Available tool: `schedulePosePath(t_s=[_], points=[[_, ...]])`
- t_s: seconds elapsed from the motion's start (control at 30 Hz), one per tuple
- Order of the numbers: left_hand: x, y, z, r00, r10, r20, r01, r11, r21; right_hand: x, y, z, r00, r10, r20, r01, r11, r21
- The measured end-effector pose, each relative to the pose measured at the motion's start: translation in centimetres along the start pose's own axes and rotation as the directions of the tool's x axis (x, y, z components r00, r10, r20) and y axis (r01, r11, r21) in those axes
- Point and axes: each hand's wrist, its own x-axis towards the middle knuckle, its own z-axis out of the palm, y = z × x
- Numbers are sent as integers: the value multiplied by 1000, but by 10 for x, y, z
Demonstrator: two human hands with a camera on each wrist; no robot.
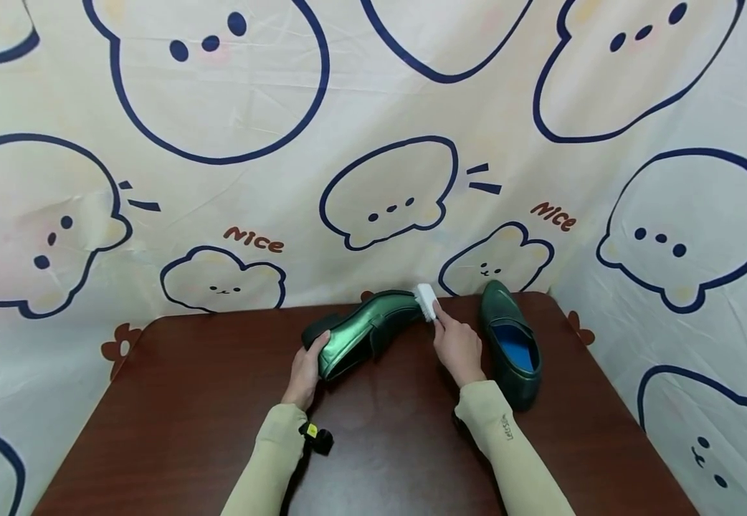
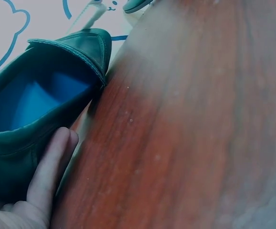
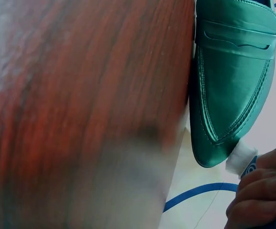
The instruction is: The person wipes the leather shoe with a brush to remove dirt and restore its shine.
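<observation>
A green loafer (image 1: pixel 357 337) is tilted on its side above the table, its toe pointing right. My left hand (image 1: pixel 305 369) grips it by the heel; in the left wrist view the fingers (image 2: pixel 52 167) lie along its side below the blue insole (image 2: pixel 37 100). My right hand (image 1: pixel 459 347) holds a small white brush (image 1: pixel 425 302), whose bristles touch the loafer's toe. Up close in the right wrist view, the white bristles (image 3: pixel 241 156) meet the toe tip. The second green loafer (image 1: pixel 509 344) stands upright on the table, just right of my right hand.
The brown wooden table (image 1: pixel 386 444) reaches back to a pale curtain (image 1: pixel 373 107) printed with cartoon bears, which also hangs at both sides. A black strap device with a yellow mark (image 1: pixel 315 436) is on my left wrist.
</observation>
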Motion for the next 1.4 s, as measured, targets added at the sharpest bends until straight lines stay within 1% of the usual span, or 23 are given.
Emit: schedulePosePath(t_s=[0.17,0.33,0.5,0.57,0.67,0.77,0.87,0.97,1.07,1.13,1.2,1.33,1.4], points=[[0,0,0,1000,0,0,0,1000,-9,1,6,2,999,49,10,-49,999,-2],[-2,1,-1,1000,-3,-4,3,1000,-11,2,7,3,998,53,13,-53,999,-12],[-2,0,-1,1000,-4,6,4,1000,-7,3,8,3,998,54,27,-54,998,-13],[0,-1,-1,1000,-3,4,3,1000,-1,3,8,2,998,56,38,-56,998,2],[8,-10,-2,1000,-4,0,4,1000,2,3,7,0,998,48,36,-50,998,46],[18,-23,-4,1000,-3,-10,3,1000,-4,2,2,-2,999,20,33,-24,990,138],[22,-31,-6,999,-7,-31,7,1000,-15,-2,-6,-1,998,-44,47,33,977,213],[22,-34,-5,1000,-2,-20,2,999,-35,-6,-12,3,992,-113,53,99,971,217],[22,-34,-3,1000,19,14,-19,999,-50,-6,-13,5,991,-133,34,124,975,186],[22,-33,-2,1000,25,19,-24,998,-57,-3,-12,5,993,-116,20,111,978,175],[22,-31,-2,1000,23,8,-23,998,-55,0,-9,4,995,-95,20,90,979,180],[23,-29,-3,1000,16,-13,-17,998,-58,3,-3,4,998,-45,44,34,975,218],[22,-30,-3,1000,16,-9,-16,998,-62,2,-1,4,998,-23,50,10,972,233]])
